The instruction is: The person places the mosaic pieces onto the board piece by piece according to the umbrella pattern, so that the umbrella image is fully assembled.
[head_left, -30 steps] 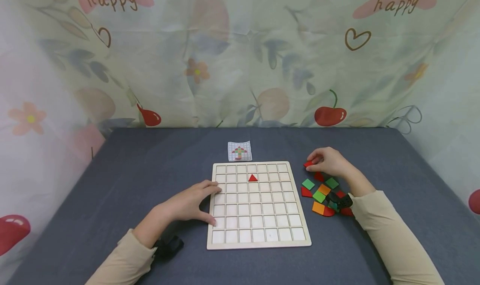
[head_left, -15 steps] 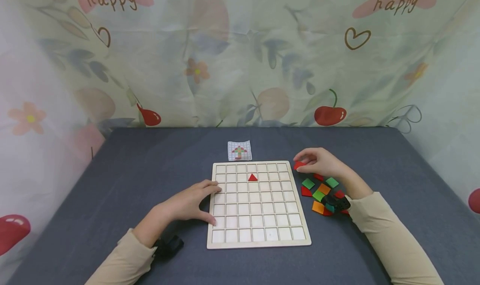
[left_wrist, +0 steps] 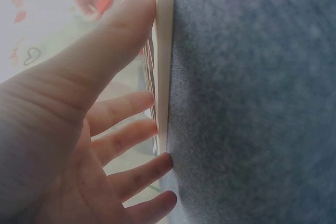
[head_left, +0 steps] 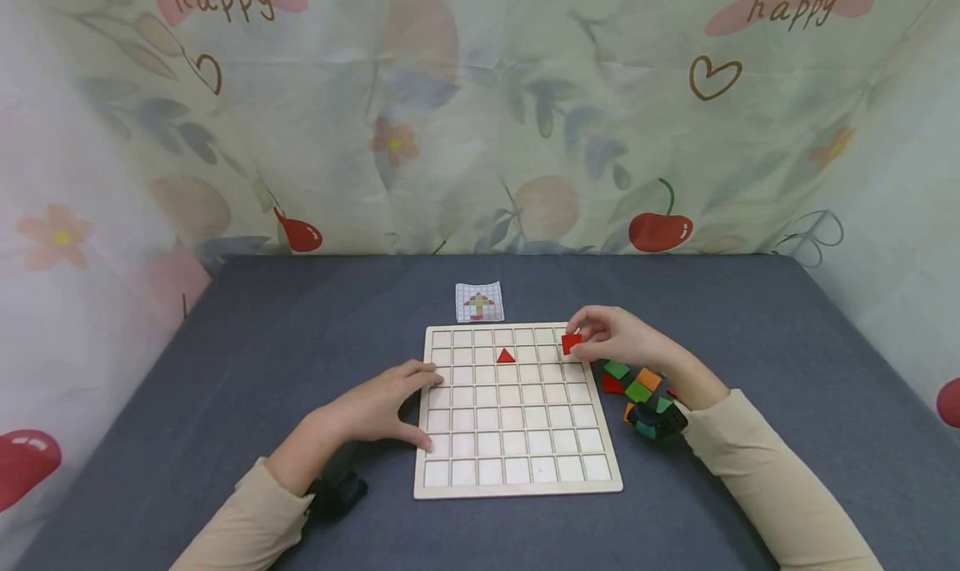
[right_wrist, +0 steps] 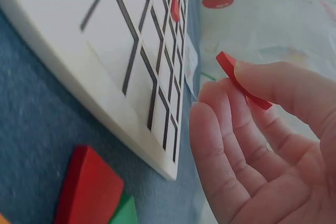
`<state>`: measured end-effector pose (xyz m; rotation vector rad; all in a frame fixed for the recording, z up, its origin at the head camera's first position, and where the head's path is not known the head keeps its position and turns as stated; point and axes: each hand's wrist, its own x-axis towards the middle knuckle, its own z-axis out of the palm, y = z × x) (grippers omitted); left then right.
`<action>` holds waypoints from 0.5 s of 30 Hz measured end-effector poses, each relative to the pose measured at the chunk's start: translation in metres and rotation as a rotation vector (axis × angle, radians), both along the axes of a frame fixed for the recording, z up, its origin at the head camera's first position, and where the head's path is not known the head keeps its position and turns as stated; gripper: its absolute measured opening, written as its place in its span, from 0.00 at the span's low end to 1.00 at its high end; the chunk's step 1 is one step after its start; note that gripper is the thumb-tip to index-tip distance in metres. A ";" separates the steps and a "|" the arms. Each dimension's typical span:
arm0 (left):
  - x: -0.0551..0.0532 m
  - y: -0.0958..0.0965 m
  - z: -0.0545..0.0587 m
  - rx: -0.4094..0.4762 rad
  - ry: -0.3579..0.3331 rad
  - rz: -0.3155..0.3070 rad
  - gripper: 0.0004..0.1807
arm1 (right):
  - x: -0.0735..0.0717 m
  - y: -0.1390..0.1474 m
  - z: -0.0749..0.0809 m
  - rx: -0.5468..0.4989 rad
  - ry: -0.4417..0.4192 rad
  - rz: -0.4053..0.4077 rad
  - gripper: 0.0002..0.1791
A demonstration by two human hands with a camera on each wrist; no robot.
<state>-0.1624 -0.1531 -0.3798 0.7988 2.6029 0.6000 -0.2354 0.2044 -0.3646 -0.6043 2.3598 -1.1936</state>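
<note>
A wooden grid board [head_left: 517, 493] lies on the dark cloth, with one red triangle tile [head_left: 506, 357] in its second row from the top. My left hand [head_left: 390, 402] rests at the board's left edge, thumb and fingers spread; the left wrist view has its thumb [left_wrist: 139, 3] along the rim. Above the board's top right corner, my right hand [head_left: 630, 339] pinches a flat red tile [head_left: 571, 344] between thumb and fingers. That red tile [right_wrist: 244, 82] appears nearly edge-on in the right wrist view, raised off the grid.
A small printed card [head_left: 480, 303] with a coloured pattern lies behind the board. Right of it are loose red, green and orange tiles, such as a green tile [head_left: 638, 392], partly hidden under the right forearm and its wrist camera [head_left: 662, 421]. A patterned curtain [head_left: 480, 137] hangs behind.
My right hand has carried the red tile leftward from beside the loose tiles to over the board's top right corner. The left hand and board have stayed put.
</note>
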 end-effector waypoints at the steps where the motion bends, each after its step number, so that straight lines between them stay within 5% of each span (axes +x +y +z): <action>1: 0.000 0.000 0.000 0.000 0.002 -0.001 0.47 | 0.001 -0.002 0.000 -0.003 -0.002 0.001 0.16; 15: 0.000 0.000 0.000 0.000 0.005 -0.002 0.47 | 0.004 -0.028 -0.005 0.042 0.075 0.104 0.16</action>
